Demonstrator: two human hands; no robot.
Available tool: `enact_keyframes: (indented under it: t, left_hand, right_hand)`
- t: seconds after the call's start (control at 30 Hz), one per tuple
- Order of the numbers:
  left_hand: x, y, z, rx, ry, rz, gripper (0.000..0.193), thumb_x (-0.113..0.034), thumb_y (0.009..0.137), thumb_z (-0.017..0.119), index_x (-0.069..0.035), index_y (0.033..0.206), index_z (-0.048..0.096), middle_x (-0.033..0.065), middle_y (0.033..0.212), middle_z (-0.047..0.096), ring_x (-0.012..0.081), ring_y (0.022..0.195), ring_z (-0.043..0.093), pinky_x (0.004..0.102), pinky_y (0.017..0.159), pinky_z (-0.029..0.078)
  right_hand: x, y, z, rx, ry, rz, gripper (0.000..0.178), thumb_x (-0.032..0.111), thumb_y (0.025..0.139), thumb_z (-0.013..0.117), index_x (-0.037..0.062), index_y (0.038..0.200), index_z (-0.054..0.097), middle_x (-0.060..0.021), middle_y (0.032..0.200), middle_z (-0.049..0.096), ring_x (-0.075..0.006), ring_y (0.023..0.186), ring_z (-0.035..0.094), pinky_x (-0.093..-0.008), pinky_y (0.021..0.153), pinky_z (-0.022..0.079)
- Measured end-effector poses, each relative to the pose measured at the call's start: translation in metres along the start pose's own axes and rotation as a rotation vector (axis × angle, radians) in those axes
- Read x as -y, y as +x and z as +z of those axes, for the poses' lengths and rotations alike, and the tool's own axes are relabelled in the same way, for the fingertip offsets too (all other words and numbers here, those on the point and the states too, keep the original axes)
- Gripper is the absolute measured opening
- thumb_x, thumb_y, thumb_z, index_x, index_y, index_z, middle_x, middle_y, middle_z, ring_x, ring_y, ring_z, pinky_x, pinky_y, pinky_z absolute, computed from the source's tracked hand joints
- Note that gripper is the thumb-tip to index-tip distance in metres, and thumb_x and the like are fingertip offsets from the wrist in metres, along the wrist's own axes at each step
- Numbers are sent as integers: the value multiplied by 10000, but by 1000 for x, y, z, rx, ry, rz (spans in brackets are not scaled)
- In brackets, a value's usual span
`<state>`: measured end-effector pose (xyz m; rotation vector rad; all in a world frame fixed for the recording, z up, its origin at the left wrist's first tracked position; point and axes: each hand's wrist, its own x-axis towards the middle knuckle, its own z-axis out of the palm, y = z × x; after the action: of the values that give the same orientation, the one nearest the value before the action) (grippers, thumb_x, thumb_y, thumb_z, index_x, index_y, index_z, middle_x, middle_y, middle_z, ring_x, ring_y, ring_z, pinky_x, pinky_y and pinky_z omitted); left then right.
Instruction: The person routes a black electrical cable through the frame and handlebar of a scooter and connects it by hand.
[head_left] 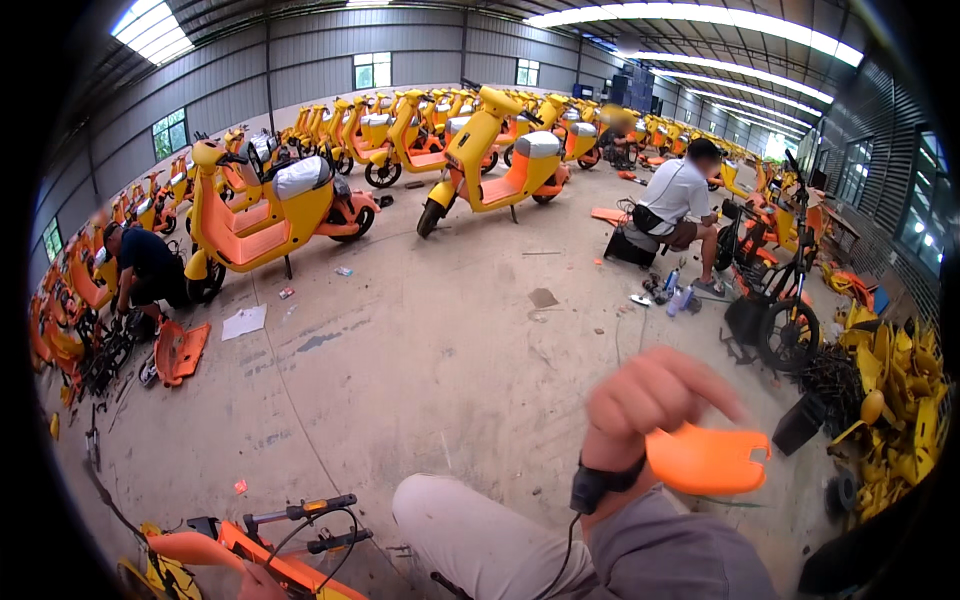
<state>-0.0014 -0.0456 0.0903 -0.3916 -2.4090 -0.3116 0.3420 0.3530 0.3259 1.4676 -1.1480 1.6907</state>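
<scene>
In front of me at the right, my right hand (655,398) is raised and blurred by motion, its index finger stretched out and the others bent. Just below it, beside the wrist, appears a curved orange plastic panel (708,460) with a notched end. No fingers are seen wrapped round it; whether it touches the hand is unclear. At the lower left, part of my left hand (262,582) shows against the orange body of a partly stripped scooter (290,570); its fingers are mostly hidden. The scooter's handlebar grips (325,508) stick out near my knee.
Yellow-and-orange scooters (490,160) stand in rows ahead. One person (683,195) sits at the right by a stripped scooter (790,320); another (150,265) crouches at the left near an orange shell (180,352). Yellow plastic parts (890,410) are piled at the right.
</scene>
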Motion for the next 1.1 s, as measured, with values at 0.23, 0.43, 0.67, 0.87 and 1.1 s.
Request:
enact_keyframes:
  t: [0.23, 0.43, 0.67, 0.87, 1.1]
  left_hand:
    - [-16, 9, -18, -46, -12, 64, 492, -374, 957, 544, -60, 592, 649, 154, 522, 593, 350, 440, 565, 472, 422, 451]
    - [-16, 7, -17, -49, -21, 88, 511, -375, 960, 542, -50, 577, 639, 155, 510, 586, 353, 427, 553, 470, 414, 443]
    - [-18, 4, -19, -53, -23, 108, 534, -375, 964, 540, -38, 560, 628, 157, 496, 578, 356, 412, 540, 467, 405, 434]
    - [-14, 10, -20, -41, 2, 100, 512, -387, 963, 543, -43, 597, 641, 156, 529, 600, 353, 431, 552, 464, 417, 440]
    - [5, 15, -26, -7, 19, 14, 465, -428, 960, 546, -60, 721, 700, 145, 610, 648, 351, 503, 596, 467, 474, 473]
  right_hand:
    - [12, 59, 34, 557, 73, 157, 253, 203, 1008, 524, 287, 1177, 693, -26, 766, 579, -140, 544, 390, -288, 495, 282]
    - [21, 69, 62, 646, 98, 123, 348, 184, 1008, 460, 321, 1293, 605, -19, 833, 589, -150, 604, 422, -292, 536, 304]
    - [32, 72, 69, 646, 114, 166, 230, 217, 976, 526, 237, 1178, 633, -26, 845, 581, -161, 633, 451, -301, 553, 300]
    - [22, 63, 60, 648, 208, 103, 187, 204, 944, 582, 84, 1065, 656, -133, 869, 622, -225, 695, 537, -341, 575, 348]
    - [-165, -22, -32, -342, 406, 407, 235, 174, 887, 643, -16, 1022, 672, -120, 863, 676, -212, 726, 631, -347, 642, 497]
